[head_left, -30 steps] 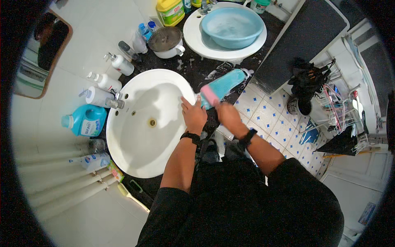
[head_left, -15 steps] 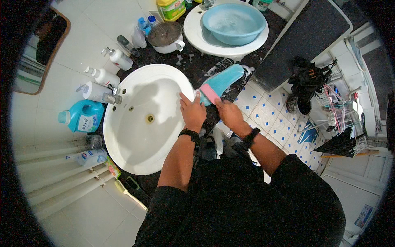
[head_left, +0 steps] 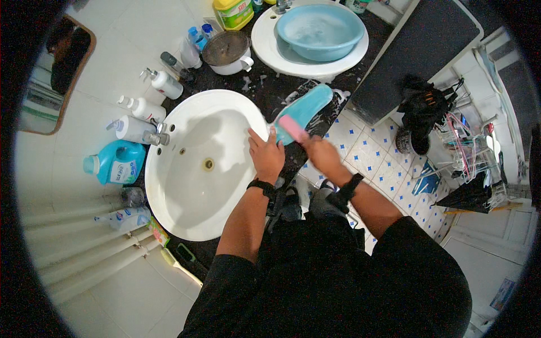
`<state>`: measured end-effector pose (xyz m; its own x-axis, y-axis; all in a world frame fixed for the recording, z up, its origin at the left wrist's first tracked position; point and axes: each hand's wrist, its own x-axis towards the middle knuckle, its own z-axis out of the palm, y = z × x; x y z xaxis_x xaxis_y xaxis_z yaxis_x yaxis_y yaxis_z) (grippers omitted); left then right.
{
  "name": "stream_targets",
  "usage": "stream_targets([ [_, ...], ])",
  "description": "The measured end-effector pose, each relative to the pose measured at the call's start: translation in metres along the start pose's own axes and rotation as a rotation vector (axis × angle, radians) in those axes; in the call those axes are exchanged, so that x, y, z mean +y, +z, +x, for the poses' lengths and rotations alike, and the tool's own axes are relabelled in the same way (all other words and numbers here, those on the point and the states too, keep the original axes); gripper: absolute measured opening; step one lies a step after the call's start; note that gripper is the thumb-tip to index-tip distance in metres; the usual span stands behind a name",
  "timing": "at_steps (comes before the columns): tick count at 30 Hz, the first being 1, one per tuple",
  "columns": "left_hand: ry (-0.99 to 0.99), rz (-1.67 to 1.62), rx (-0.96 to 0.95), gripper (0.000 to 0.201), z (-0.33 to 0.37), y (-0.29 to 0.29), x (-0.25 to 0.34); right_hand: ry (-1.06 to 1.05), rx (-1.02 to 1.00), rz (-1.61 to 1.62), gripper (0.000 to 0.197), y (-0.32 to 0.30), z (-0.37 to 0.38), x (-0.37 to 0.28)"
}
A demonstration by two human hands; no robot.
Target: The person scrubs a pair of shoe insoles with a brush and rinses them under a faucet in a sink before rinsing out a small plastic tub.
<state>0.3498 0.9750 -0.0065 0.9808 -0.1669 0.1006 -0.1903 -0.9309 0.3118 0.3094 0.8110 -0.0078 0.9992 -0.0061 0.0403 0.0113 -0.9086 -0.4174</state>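
A long turquoise piece shaped like an insole (head_left: 314,106), rounded at its far end, lies wet on the dark counter, right of the near white sink (head_left: 189,204). My left hand (head_left: 267,158) has its fingers outstretched, tips at the sink rim and the near end of the turquoise piece. Closed around a pink scrubbing brush (head_left: 291,128), my right hand (head_left: 325,158) keeps it on that piece's near half. The brush is smeared by motion, and its underside is hidden.
Beyond stands a second sink (head_left: 265,45) with a blue basin (head_left: 321,50) of sudsy water. A lidded pot (head_left: 226,55), pump bottles (head_left: 166,84) and a blue detergent jug (head_left: 115,161) line the wall. Two brushes lie at the near left. Hangers (head_left: 465,143) and a bucket are at right.
My right hand has shifted slightly right and nearer me, and the pink brush has turned a little on the turquoise piece. My left hand stays at its near end.
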Motion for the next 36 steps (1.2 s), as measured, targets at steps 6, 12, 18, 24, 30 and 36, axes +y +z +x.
stream_targets([
  [6, 0.004, -0.006, 0.011, 0.048, 0.0, 0.003, 0.0, 0.196, 0.199, -0.103, 0.027, -0.061, 0.064, 0.074],
  [12, 0.009, -0.008, 0.018, 0.049, -0.002, 0.004, -0.003, -0.13, 0.007, -0.067, 0.023, -0.005, 0.015, -0.008],
  [18, 0.047, -0.013, 0.059, 0.05, -0.001, 0.001, 0.0, 0.178, 0.033, -0.195, 0.03, -0.071, 0.067, 0.071],
  [24, 0.011, 0.032, -0.004, 0.05, -0.002, 0.002, -0.003, -0.124, 0.005, -0.101, 0.028, 0.007, 0.022, 0.002],
  [30, 0.044, 0.044, -0.029, 0.051, -0.001, -0.003, 0.002, 0.218, 0.043, -0.196, 0.018, -0.049, 0.06, 0.077],
  [36, 0.04, 0.06, -0.05, 0.05, -0.001, 0.002, -0.003, -0.067, 0.185, -0.065, 0.025, -0.006, 0.032, 0.031],
])
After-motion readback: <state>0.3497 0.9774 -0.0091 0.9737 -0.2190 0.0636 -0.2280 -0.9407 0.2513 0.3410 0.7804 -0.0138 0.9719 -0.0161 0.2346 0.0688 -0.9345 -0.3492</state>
